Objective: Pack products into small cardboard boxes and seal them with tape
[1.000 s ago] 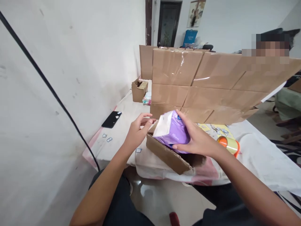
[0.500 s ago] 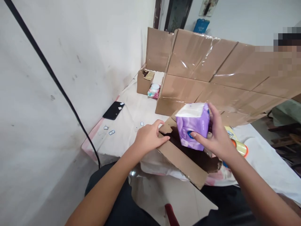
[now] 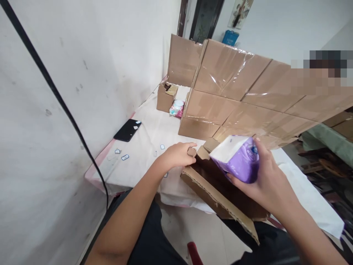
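In the head view, my right hand (image 3: 268,176) grips a purple and white tissue pack (image 3: 242,162) from its right side. The pack is tilted over an open cardboard box (image 3: 220,195), and its lower part overlaps the dark inside of the box. My left hand (image 3: 180,155) is curled at the box's left end, thumb and fingers closed around a cardboard flap there. The box sits at the table's front edge, its near flap leaning out toward my lap. The pack and my right hand hide part of the inside.
A tall taped cardboard panel (image 3: 212,103) stands behind the box. On the white-covered table (image 3: 149,129) are a black phone (image 3: 127,130), small labels, a small carton (image 3: 166,97) and a wipes pack (image 3: 177,108). A black cable (image 3: 68,114) hangs at left. Another person is at upper right.
The tissue pack has moved right and slightly down, turning so its side tilts. The box's near flap leans farther outward. The yellow item and the roll by my right hand are out of sight.
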Motion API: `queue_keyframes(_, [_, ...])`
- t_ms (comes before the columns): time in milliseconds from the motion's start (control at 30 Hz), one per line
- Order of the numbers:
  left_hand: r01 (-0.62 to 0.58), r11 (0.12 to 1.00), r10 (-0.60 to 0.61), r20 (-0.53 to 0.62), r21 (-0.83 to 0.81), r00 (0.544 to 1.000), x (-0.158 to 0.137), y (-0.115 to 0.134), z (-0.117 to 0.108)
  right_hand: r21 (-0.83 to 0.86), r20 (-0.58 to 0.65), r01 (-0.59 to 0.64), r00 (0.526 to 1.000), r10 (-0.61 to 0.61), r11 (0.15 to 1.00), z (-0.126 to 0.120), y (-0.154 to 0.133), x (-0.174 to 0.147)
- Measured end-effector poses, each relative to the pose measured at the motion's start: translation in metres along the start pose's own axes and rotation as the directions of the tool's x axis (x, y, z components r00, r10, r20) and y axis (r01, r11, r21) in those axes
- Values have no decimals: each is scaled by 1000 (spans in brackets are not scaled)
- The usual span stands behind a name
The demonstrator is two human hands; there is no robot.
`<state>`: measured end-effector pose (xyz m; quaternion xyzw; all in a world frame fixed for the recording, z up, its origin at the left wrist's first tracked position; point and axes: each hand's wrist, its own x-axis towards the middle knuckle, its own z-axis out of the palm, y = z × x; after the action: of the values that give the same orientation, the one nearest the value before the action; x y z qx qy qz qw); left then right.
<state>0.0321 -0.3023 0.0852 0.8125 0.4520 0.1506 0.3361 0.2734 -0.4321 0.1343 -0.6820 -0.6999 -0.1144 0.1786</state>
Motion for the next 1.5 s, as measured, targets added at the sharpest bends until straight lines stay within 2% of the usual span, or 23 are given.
queue_keyframes(100, [39,995,-31,-83,87,996,-4,7,6,-28,-12,-2,1000,1,1000,1,5,-6])
queue_keyframes(167, [3,990,16,-139,138,990,-4,7,12,-15,-41,4,999,-5,1000,0,8,-8])
queue_keyframes(233, [-139,982,155,-126,126,980,-3,4,15,-10,-75,6,997,-7,1000,-2,10,-10])
queue_keyframes(333, [-391,919,393,-51,41,918,0,-4,14,2,-109,1,994,-1,1000,-4,12,-12])
queue_keyframes(400, [-487,873,487,1,4,873,2,-6,12,12,-118,-8,993,10,1000,-4,14,-13])
queue_keyframes(467, [-530,847,528,55,38,848,3,-6,12,19,-121,-25,992,27,1000,-3,16,-15])
queue_keyframes(567, [-516,833,512,79,200,856,1,0,17,27,-118,-48,992,51,998,-1,20,-17])
queue_keyframes(700, [-500,807,526,3,312,850,-4,7,25,-9,-116,9,993,-10,1000,0,30,-21])
queue_keyframes(767, [-426,862,463,-81,274,883,-5,7,27,-45,-97,88,991,-92,995,-2,34,-22])
queue_keyframes(867, [-293,947,315,-188,132,930,-1,2,31,-41,-12,187,982,-188,981,-8,31,-20])
queue_keyframes(933, [-270,962,270,-240,34,932,3,-1,34,5,82,212,974,-212,977,-12,21,-15])
queue_keyframes(1067, [-245,958,186,-327,-149,927,9,-4,39,70,244,182,950,-194,981,-7,1,1])
queue_keyframes(1233, [-229,938,138,-326,-260,935,7,-2,39,75,390,176,901,-192,981,19,-5,19])
queue_keyframes(1400, [-198,945,119,-287,-262,950,5,-2,37,-101,410,359,865,-290,928,38,-9,24])
queue_keyframes(1500, [-183,948,112,-265,-259,958,3,-2,37,-81,452,443,815,-363,893,36,-11,24])
